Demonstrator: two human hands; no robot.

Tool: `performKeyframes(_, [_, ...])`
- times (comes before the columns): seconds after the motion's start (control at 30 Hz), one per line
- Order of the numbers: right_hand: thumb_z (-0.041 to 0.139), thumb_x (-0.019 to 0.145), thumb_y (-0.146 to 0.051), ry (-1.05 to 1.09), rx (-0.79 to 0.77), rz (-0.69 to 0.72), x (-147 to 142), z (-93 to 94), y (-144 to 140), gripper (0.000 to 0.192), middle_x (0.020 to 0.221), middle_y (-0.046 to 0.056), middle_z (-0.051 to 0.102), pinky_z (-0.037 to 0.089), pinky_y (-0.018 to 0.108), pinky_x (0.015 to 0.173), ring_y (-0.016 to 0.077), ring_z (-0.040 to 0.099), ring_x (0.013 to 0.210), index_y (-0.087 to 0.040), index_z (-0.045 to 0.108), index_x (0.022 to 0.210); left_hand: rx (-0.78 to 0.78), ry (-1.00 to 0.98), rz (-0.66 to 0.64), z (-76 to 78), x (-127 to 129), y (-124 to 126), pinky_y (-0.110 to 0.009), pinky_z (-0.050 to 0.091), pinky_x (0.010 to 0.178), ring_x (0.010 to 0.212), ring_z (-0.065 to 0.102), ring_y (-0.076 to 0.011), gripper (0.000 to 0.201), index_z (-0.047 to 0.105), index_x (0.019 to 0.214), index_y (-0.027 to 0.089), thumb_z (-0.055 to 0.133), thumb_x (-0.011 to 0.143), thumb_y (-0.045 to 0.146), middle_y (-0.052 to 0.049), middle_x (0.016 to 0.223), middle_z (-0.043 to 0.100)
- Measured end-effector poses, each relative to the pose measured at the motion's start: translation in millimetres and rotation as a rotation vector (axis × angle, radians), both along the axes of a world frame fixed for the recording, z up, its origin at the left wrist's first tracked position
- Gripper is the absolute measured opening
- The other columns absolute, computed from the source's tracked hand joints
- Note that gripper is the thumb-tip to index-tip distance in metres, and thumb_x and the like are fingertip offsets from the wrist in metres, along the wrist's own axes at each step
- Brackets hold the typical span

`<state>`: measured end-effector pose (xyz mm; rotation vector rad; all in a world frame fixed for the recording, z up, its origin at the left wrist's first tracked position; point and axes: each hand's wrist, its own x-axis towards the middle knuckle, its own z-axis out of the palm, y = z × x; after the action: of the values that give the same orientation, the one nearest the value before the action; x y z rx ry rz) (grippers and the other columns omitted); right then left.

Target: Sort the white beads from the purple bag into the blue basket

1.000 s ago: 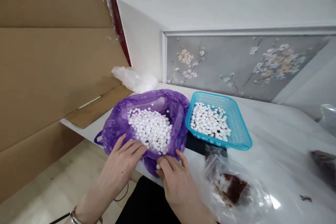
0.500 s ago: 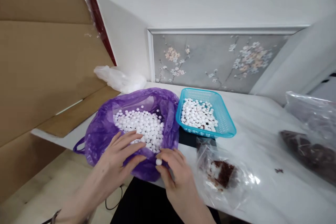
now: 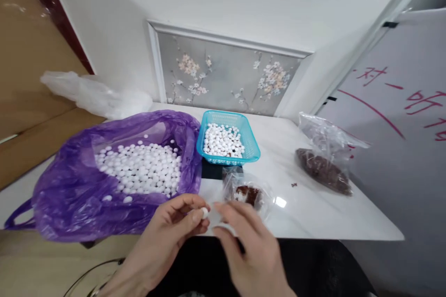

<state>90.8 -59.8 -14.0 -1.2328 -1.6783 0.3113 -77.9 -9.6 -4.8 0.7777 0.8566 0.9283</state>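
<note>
My left hand (image 3: 176, 222) pinches a small white ball (image 3: 205, 213) between thumb and fingers, at the table's front edge. Just to its right is my right hand (image 3: 244, 236), slightly blurred, with thumb and fingers apart and nothing visible between them. A purple plastic bag (image 3: 66, 185) lies wide open on the left, full of similar white balls (image 3: 149, 167). Behind my hands stands a turquoise plastic basket (image 3: 251, 151) with more white balls in it. A clear plastic bag (image 3: 266, 195) with crumbly dark brown stuff (image 3: 248, 193) lies beyond my right hand.
Farther right on the white table (image 3: 278, 148) sits a zip bag of brown material (image 3: 325, 171). A brown crumb (image 3: 294, 184) lies nearer. A crumpled translucent bag (image 3: 101, 95) and cardboard (image 3: 21, 116) are at the left. A whiteboard (image 3: 393, 158) stands right.
The view has turned to the right. My left hand has left the purple bag and now holds a white ball, which my right hand held before. My right hand's fingers have parted.
</note>
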Motion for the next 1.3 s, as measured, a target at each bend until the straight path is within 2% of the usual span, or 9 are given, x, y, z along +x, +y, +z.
performKeyframes(0.1, [0.053,0.093,-0.016,-0.058,-0.072,-0.201,42,-0.3,0,0.016,0.088,0.002,0.07,0.056,0.024,0.073,0.0155,0.069,0.077,-0.023,0.067,0.097,-0.169,-0.149,0.029,-2.5,22,7,-0.016,0.057,0.065,0.064,0.065,-0.0073,0.018,0.075,0.078,0.016,0.086,0.065,0.02,0.001,0.073,0.069])
performKeyframes(0.13, [0.051,0.095,-0.016,-0.108,-0.124,-0.239,52,-0.5,3,0.017,0.087,0.002,0.07,0.056,0.023,0.069,0.015,0.068,0.074,-0.022,0.067,0.096,-0.2,-0.181,0.036,-2.9,28,8,-0.016,0.058,0.066,0.064,0.066,-0.0074,0.02,0.075,0.078,0.015,0.087,0.062,0.02,0.0,0.074,0.069])
performKeyframes(0.2, [0.047,0.095,-0.012,-0.294,-0.199,-0.245,62,-1.4,9,0.022,0.098,0.005,0.071,0.056,0.023,0.076,0.0157,0.069,0.084,-0.019,0.068,0.099,-0.24,-0.22,0.053,-3.1,38,9,-0.016,0.059,0.066,0.063,0.067,-0.0078,0.026,0.077,0.079,0.013,0.09,0.057,0.02,-0.001,0.075,0.07])
performKeyframes(0.3, [0.048,0.09,-0.001,-0.546,-0.317,-0.212,55,-3.9,21,0.032,0.108,0.008,0.07,0.055,0.029,0.083,0.021,0.067,0.098,-0.017,0.068,0.109,-0.289,-0.234,0.068,-1.0,45,4,-0.016,0.06,0.065,0.062,0.068,-0.0087,0.032,0.077,0.079,0.012,0.092,0.052,0.02,-0.002,0.073,0.072])
performKeyframes(0.4, [0.05,0.083,0.006,-0.648,-0.402,-0.228,44,-8.0,28,0.032,0.09,0.01,0.072,0.055,0.037,0.068,0.0293,0.067,0.087,-0.015,0.071,0.095,-0.299,-0.254,0.059,3.3,44,-1,-0.015,0.06,0.061,0.061,0.068,-0.0082,0.029,0.077,0.077,0.013,0.091,0.053,0.021,-0.002,0.073,0.072])
performKeyframes(0.5, [0.052,0.084,0.004,-0.71,-0.447,-0.243,41,-13.5,30,0.027,0.083,0.009,0.07,0.051,0.036,0.063,0.0304,0.067,0.085,-0.017,0.07,0.084,-0.278,-0.273,0.035,7.0,41,-2,-0.015,0.06,0.057,0.059,0.067,-0.0086,0.025,0.077,0.076,0.015,0.09,0.056,0.022,-0.001,0.069,0.071])
performKeyframes(0.67, [0.053,0.088,-0.003,-0.742,-0.484,-0.249,44,-18.7,29,0.023,0.087,0.006,0.068,0.047,0.033,0.063,0.0275,0.065,0.09,-0.02,0.067,0.085,-0.264,-0.3,0.036,7.2,38,-2,-0.014,0.06,0.059,0.059,0.068,-0.0089,0.024,0.077,0.074,0.015,0.09,0.056,0.021,-0.001,0.066,0.071])
performKeyframes(0.87, [0.053,0.09,-0.005,-0.747,-0.494,-0.271,45,-20.0,29,0.02,0.086,0.007,0.065,0.046,0.034,0.063,0.0263,0.065,0.082,-0.019,0.065,0.083,-0.279,-0.336,0.062,8.7,37,-10,-0.016,0.061,0.063,0.061,0.069,-0.009,0.023,0.078,0.074,0.014,0.09,0.056,0.019,-0.003,0.074,0.074])
performKeyframes(1.3, [0.044,0.091,-0.014,-0.548,-0.279,-0.307,46,-29.8,28,0.012,0.076,0.003,0.062,0.045,0.032,0.052,0.0214,0.063,0.058,-0.022,0.048,0.083,-0.284,-0.473,0.049,11.0,31,-11,-0.011,0.057,0.058,0.058,0.067,-0.006,0.021,0.076,0.077,0.015,0.088,0.061,0.017,-0.002,0.072,0.073])
